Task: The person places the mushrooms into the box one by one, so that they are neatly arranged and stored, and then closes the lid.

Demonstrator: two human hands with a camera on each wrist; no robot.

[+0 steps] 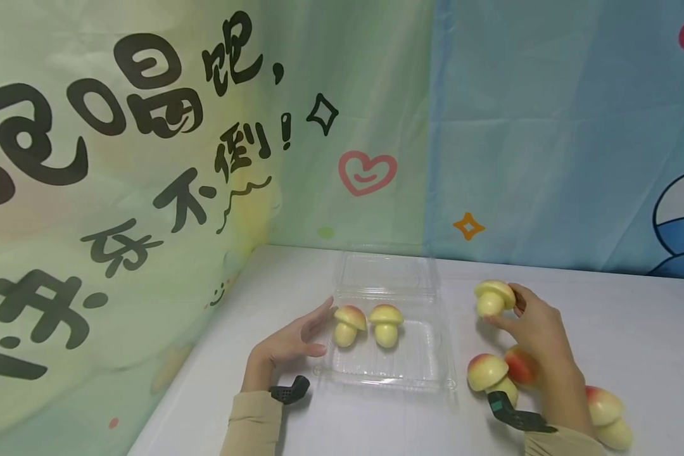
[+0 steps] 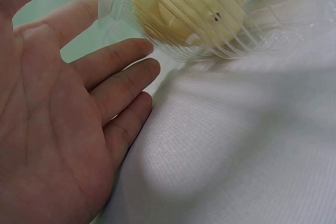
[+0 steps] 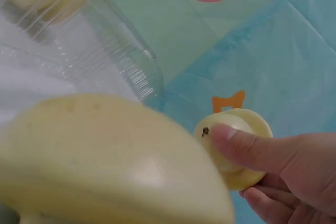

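A clear plastic clamshell box [image 1: 427, 370] lies with its lid [image 1: 387, 273] folded back. Inside it, on the left, two toy mushrooms stand side by side, one mushroom [image 1: 346, 335] nearer my left hand and another mushroom [image 1: 386, 335] beside it. My left hand [image 1: 296, 342] is at the box's left side, fingers extended and holding nothing; in the left wrist view its fingertips are close to the ribbed wall. Right of the box, my right hand [image 1: 538, 323] pinches a yellow mushroom [image 1: 493, 299] above the table, the thumb on its stem in the right wrist view.
Several more mushrooms lie on the white table [image 1: 177, 405] around my right forearm: a red-capped mushroom [image 1: 486, 373], a partly hidden red one [image 1: 520, 366], and another mushroom [image 1: 607, 415] at the far right. A printed cloth backdrop [image 1: 536, 126] rises behind the table.
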